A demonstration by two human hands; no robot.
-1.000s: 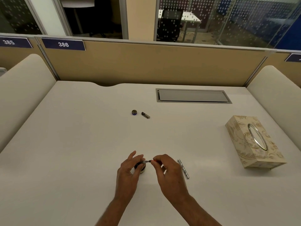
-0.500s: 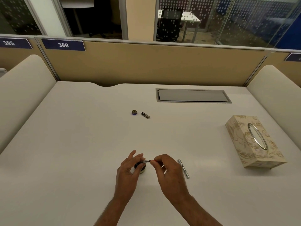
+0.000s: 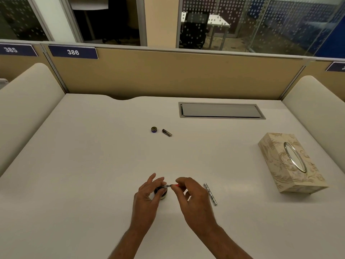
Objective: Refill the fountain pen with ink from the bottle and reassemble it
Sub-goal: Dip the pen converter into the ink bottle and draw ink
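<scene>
White bench (image 3: 93, 165), blue signs 385 (image 3: 11, 49) and 386 (image 3: 73, 52) far beyond the fingers, left hand (image 3: 147, 195) clasping ink bottle (image 3: 162, 194), right hand (image 3: 194, 199) pinching pen section (image 3: 169, 185) above it, bench edges well apart from both hands.

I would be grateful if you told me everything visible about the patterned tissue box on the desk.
The cream rectangular tissue box carries a pale gold leafy scroll print and looks like stiff card. Its top has an oval opening ringed in silver metal, with no tissue sticking out. It lies flat and skewed on the white desk, at its right side, touching nothing else.
</scene>
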